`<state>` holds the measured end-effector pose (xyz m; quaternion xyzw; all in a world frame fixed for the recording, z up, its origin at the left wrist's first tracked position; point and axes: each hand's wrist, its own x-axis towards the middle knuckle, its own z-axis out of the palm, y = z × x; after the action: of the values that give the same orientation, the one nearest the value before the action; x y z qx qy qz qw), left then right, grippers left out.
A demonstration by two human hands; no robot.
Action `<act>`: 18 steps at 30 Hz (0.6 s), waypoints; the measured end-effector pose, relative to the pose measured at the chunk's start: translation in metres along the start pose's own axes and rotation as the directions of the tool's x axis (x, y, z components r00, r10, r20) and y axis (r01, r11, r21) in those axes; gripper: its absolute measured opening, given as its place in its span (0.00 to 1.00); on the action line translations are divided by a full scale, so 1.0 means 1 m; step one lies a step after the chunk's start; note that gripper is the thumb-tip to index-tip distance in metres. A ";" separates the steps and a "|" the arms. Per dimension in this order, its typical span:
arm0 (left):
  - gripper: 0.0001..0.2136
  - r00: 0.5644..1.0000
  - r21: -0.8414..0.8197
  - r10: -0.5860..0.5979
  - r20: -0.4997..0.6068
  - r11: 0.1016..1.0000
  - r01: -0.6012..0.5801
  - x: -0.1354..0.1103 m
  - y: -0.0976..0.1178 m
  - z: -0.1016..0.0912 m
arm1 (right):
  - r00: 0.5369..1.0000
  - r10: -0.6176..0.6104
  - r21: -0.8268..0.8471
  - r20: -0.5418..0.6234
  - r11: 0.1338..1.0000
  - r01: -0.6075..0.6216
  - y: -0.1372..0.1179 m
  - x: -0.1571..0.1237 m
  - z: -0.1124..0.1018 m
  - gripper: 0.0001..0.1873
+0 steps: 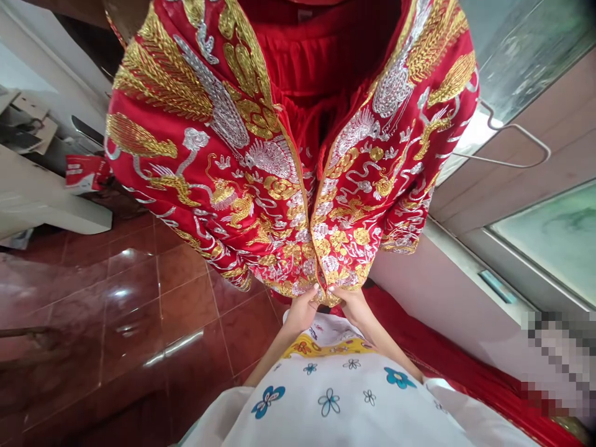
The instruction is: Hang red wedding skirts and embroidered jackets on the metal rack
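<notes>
A red jacket (pixel 274 205) with gold and silver embroidery hangs upright in front of me, its neck open at the top. Red gathered cloth (pixel 307 59) shows inside the collar. My left hand (pixel 305 308) pinches the lower hem on one side of the front opening. Just beside it, my right hand (pixel 350 304) grips the hem on the other side, close to where the two edges meet. Both thumbs lie on top of the embroidered border; the other fingers are mostly hidden under the cloth. Both sleeves hang loose at the sides.
A wire hanger (pixel 516 139) sticks out at the right by the window frame. A light blue object (pixel 497 287) lies on the sill. Red fabric (pixel 419 335) spreads below the wall. At left are a white table (pixel 41 192) and a red box (pixel 86 172) above the tiled floor (pixel 181 316).
</notes>
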<state>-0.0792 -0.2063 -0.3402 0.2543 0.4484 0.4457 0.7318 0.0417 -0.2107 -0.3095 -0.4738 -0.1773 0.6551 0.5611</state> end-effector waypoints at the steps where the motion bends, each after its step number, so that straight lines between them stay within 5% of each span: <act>1: 0.25 1.000 -0.033 0.000 0.025 0.999 0.001 0.001 0.000 0.000 | 1.000 -0.012 -0.001 -0.006 1.000 0.012 0.000 0.000 0.001 0.31; 18: 0.24 0.999 -0.003 -0.018 0.042 1.000 0.018 0.008 0.001 -0.005 | 0.991 -0.119 -0.083 -0.066 0.990 0.113 0.013 0.006 -0.006 0.28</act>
<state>-0.0821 -0.1992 -0.3452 0.2583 0.4346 0.4345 0.7454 0.0400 -0.2112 -0.3247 -0.5075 -0.2106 0.5965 0.5850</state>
